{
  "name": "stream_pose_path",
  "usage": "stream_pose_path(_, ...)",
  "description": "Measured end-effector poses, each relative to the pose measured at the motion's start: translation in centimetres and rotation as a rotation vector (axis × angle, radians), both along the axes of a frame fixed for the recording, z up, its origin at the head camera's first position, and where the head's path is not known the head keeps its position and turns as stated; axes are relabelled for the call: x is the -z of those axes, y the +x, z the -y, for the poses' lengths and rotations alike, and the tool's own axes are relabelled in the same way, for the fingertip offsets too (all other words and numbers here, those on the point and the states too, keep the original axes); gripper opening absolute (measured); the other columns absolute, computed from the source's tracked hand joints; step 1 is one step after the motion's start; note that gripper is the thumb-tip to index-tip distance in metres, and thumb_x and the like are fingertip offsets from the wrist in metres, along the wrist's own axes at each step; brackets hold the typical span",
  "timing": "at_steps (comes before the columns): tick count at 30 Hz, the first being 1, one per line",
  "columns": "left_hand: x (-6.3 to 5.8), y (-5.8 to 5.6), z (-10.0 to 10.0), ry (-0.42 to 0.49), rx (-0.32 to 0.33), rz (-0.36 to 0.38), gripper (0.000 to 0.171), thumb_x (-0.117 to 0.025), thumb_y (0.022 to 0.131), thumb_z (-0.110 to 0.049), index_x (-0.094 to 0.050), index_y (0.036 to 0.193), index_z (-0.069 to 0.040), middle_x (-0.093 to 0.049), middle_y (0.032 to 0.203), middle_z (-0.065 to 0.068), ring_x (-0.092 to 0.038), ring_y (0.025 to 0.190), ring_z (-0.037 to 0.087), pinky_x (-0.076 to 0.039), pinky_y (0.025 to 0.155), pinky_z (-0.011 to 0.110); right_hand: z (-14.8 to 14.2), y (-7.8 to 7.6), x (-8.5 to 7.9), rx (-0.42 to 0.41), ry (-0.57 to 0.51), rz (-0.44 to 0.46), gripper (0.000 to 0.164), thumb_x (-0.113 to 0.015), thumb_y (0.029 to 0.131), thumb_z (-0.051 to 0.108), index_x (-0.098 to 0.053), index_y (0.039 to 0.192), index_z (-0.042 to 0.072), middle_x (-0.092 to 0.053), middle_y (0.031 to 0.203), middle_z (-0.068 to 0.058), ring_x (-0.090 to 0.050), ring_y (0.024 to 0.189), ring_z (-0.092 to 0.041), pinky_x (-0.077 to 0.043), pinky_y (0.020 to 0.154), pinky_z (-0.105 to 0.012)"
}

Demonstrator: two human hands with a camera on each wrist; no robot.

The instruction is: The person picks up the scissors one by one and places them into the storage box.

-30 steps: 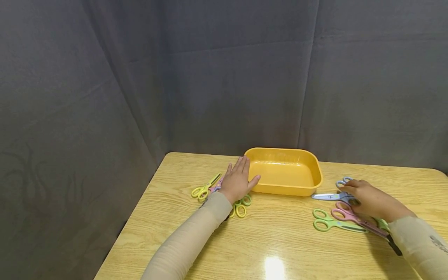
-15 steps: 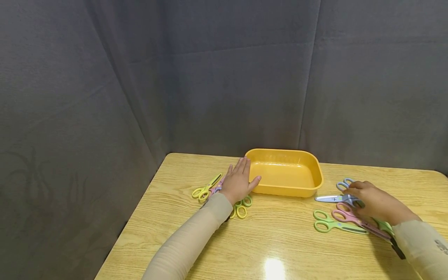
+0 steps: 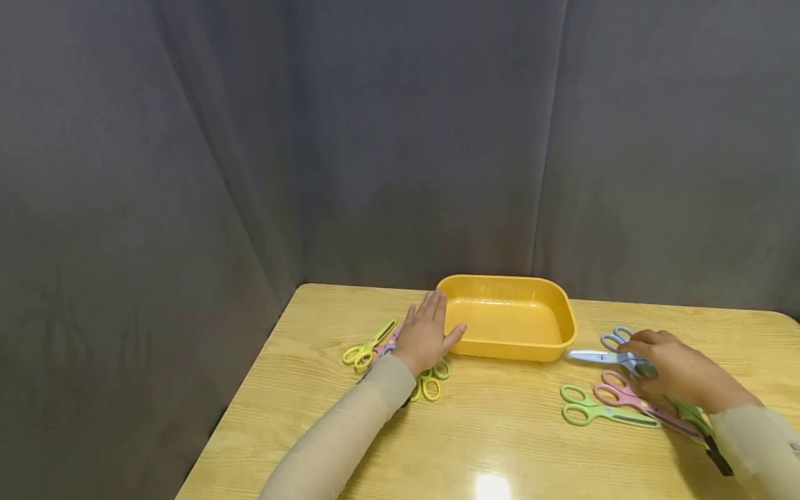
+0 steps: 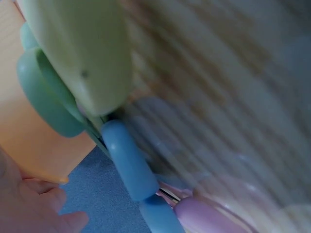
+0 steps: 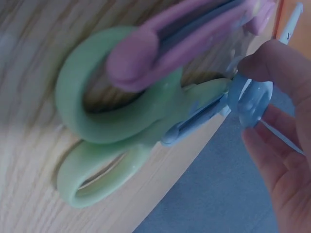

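Observation:
My left hand (image 3: 425, 337) lies with straight fingers against the left rim of a yellow plastic tray (image 3: 506, 351), its thumb spread toward the front. Below that hand, children's scissors are partly hidden; a yellow pair (image 3: 370, 347) shows at its left, and the left wrist view has a blue handle (image 4: 129, 160) and a green one (image 4: 48, 104) close up. At the right, my right hand (image 3: 681, 371) pinches a handle loop of blue scissors (image 3: 596, 357) between thumb and fingers, blades pointing left toward the tray. Pink scissors (image 3: 615, 394) lie under this hand, beside green scissors (image 3: 584, 410).
The tray stands near the back edge of a wood-grain table (image 3: 500, 430), with its inside bare. Another green handle (image 3: 692, 415) shows by the right sleeve. Grey curtain (image 3: 425, 139) hangs behind and at the left.
The blue scissors have shifted slightly right, away from the tray, along with my right hand. The left hand stays at the tray rim. The head view has tilted up a little.

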State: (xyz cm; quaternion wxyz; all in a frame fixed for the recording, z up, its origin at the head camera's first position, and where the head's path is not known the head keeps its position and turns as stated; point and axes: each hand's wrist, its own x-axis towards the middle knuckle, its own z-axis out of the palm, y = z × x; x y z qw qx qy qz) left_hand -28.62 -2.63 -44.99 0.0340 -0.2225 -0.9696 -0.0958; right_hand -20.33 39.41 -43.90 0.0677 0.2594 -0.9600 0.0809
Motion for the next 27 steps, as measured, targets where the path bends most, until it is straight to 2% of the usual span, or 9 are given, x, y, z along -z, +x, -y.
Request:
stream_pose_path(3, 0.7, 0.4, 0.0, 0.016, 0.002, 0.014, 0.083, -0.029, 0.105, -0.063, -0.019, 0.162, -0.003, -0.014, 0.169, 0.011, -0.01, 0.156, 0.025, -0.015, 0.123, 0.051, -0.2, 0.4, 0.3, 0.023, 0.009, 0.046, 0.053, -0.092, 0.071, 0.013, -0.07, 0.119, 0.002, -0.063, 0.116, -0.024, -0.061, 0.102, -0.047, -0.057, 0.076, -0.054)
stream_pose_path(6, 1.2, 0.5, 0.1, 0.019, 0.0, 0.005, 0.083, -0.028, 0.105, -0.064, -0.019, 0.162, -0.003, -0.014, 0.169, 0.011, -0.011, 0.156, 0.025, -0.015, 0.123, 0.051, -0.3, 0.5, 0.4, 0.044, 0.014, 0.049, 0.056, -0.092, 0.071, 0.013, -0.069, 0.121, 0.001, -0.062, 0.118, -0.025, -0.06, 0.103, -0.049, -0.057, 0.076, -0.055)
stream_pose_path(11, 0.9, 0.3, 0.2, 0.012, -0.004, 0.007, 0.083, -0.027, 0.105, -0.063, -0.018, 0.162, -0.003, -0.013, 0.169, 0.011, -0.009, 0.156, 0.024, -0.016, 0.123, 0.051, -0.1, 0.2, -0.1, 0.046, 0.01, 0.008, 0.057, -0.092, 0.07, 0.014, -0.069, 0.12, 0.001, -0.062, 0.116, -0.025, -0.061, 0.103, -0.049, -0.055, 0.079, -0.058)
stream_pose_path(17, 0.5, 0.2, 0.2, 0.004, 0.002, 0.01, 0.083, -0.026, 0.105, -0.063, -0.017, 0.162, -0.004, -0.012, 0.169, 0.011, -0.008, 0.156, 0.024, -0.016, 0.123, 0.051, -0.3, 0.1, -0.8, 0.066, -0.006, 0.014, 0.061, -0.092, 0.07, 0.017, -0.066, 0.123, -0.002, -0.06, 0.118, -0.029, -0.058, 0.105, -0.053, -0.053, 0.08, -0.062)
stream_pose_path(23, 0.4, 0.1, 0.0, 0.008, 0.01, 0.02, 0.081, -0.031, 0.106, -0.06, -0.016, 0.162, -0.004, -0.011, 0.169, 0.011, -0.006, 0.156, 0.024, -0.015, 0.123, 0.05, -0.7, 0.1, -0.8, 0.048, -0.025, -0.067, 0.058, -0.09, 0.068, 0.011, -0.067, 0.12, -0.002, -0.063, 0.113, -0.026, -0.061, 0.1, -0.049, -0.053, 0.077, -0.06)
stream_pose_path(27, 0.4, 0.1, 0.0, 0.002, 0.006, 0.02, 0.081, -0.029, 0.106, -0.061, -0.015, 0.162, -0.004, -0.01, 0.169, 0.01, -0.006, 0.156, 0.024, -0.016, 0.123, 0.049, -0.9, -0.2, -0.7, 0.035, -0.031, -0.121, 0.056, -0.089, 0.066, 0.008, -0.068, 0.117, -0.001, -0.064, 0.11, -0.025, -0.062, 0.097, -0.047, -0.053, 0.075, -0.06)
